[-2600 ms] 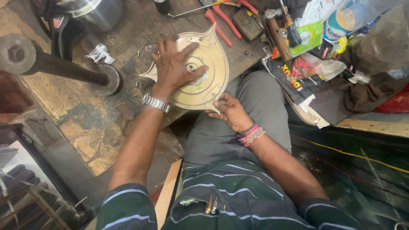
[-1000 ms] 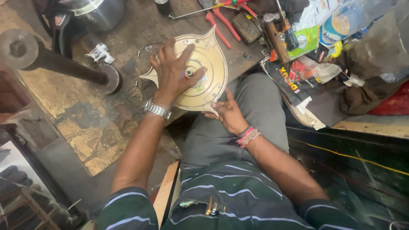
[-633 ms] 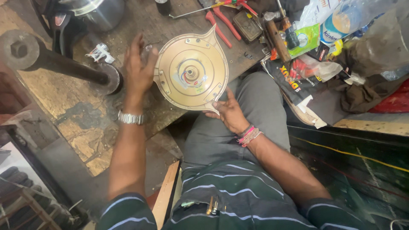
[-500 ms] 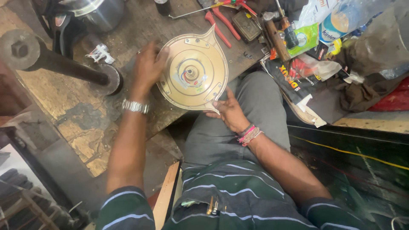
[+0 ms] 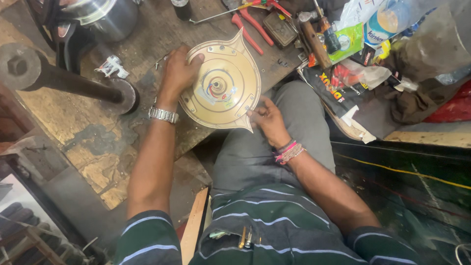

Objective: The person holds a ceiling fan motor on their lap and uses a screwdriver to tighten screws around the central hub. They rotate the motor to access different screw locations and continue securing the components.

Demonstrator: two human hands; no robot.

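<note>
**Two hands on the gold fan housing**

We see the round gold-coloured metal housing (image 5: pixel 222 86) lying flat on the worn wooden workbench (image 5: pixel 73 118), its near edge overhanging toward the person's lap. The left hand (image 5: pixel 177 73) grasps the housing's left rim, fingers curled over the top edge by a screw. The right hand (image 5: pixel 267 118) pinches the lower right rim, just beside the pointed tip that faces the body. Both hands are closed on the housing, on opposite sides of its hub.

We judge the piece stiff and fairly heavy, a pressed or cast metal shell that will not flex. Its painted face looks smooth and could slip under a flat palm, so the rim is the better hold, clear of the two sharp points. The central hub with its small wires looks like the delicate part.

Beyond the left hand's fingertips lie red-handled pliers (image 5: pixel 250 24) and a steel pot (image 5: pixel 105 17), cut off by the frame. A dark iron bar with a round foot (image 5: pixel 73 83) sits outside the left wrist. The underside of the housing is hidden, and we cannot tell whether the rim screws are tight or loose. The clutter of packets past the right hand is hard to sort out.
</note>
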